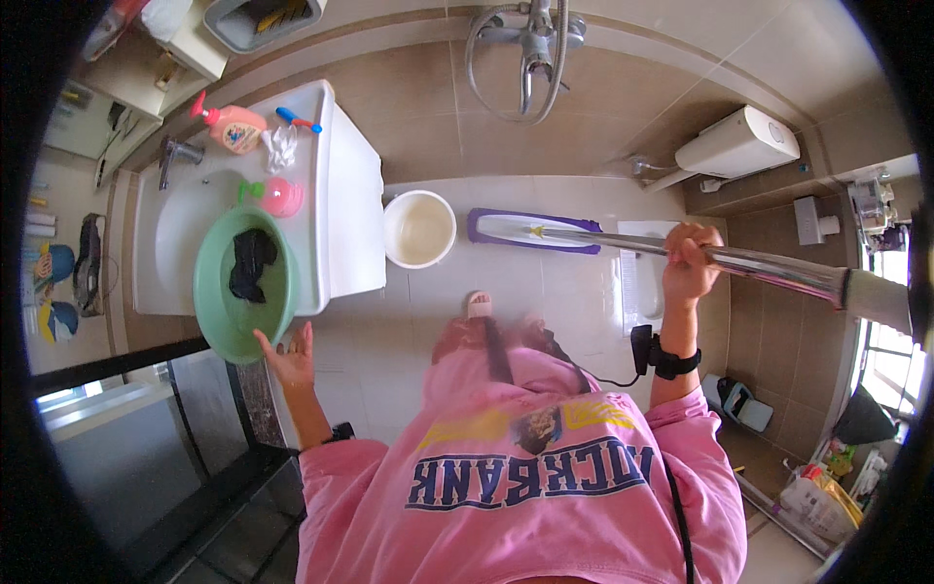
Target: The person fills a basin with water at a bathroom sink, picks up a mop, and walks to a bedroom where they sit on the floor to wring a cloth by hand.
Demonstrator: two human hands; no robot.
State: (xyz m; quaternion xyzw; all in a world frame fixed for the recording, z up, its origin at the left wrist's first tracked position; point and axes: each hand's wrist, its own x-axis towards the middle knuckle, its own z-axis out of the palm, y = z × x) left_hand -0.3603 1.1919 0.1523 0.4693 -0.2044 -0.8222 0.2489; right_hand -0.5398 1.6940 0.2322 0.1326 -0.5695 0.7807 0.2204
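My right hand [692, 261] is wrapped around the metal pole [627, 241] of a flat mop. The mop head [535, 229], white with a purple fringed pad, lies flat on the tiled floor. My left hand [292, 359] has its fingers spread at the near rim of a green plastic basin [208, 306]. Its thumb overlaps that rim in view; firm contact cannot be made out. In the basin, a black cloth [252, 264] sits in what looks like water. The basin rests partly over a white washbasin [164, 233].
A white bucket [419, 230] with liquid stands beside the cabinet. Pump bottles, one orange [237, 129] and one pink [282, 197], sit on the washbasin. A squat toilet [643, 281] is at right, a shower mixer [536, 33] on the wall ahead. A glass partition [146, 438] edges the left.
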